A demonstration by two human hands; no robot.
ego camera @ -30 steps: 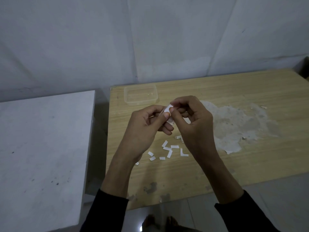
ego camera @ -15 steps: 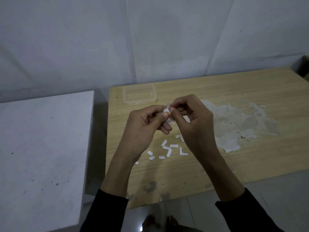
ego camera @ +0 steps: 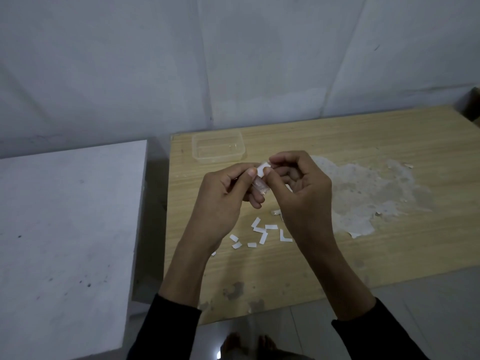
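Note:
My left hand [ego camera: 223, 201] holds a small clear tube-like piece [ego camera: 260, 187] between thumb and fingers, above the wooden table [ego camera: 389, 255]. My right hand [ego camera: 301, 193] pinches a small white paper strip [ego camera: 263, 168] at the top of that piece, thumb and forefinger together. Both hands meet over the table's left half. Several small white paper scraps [ego camera: 262, 233] lie on the table below the hands. What the clear piece contains is too small to tell.
A clear plastic container [ego camera: 218, 149] stands near the table's back left corner. A large pale worn patch [ego camera: 363, 193] spreads over the table to the right. A white block-like surface [ego camera: 65, 242] sits to the left across a gap. Grey wall behind.
The hands stay almost in place. The white strip between the fingertips now stands out a little more, and the clear piece shows more plainly below the left thumb.

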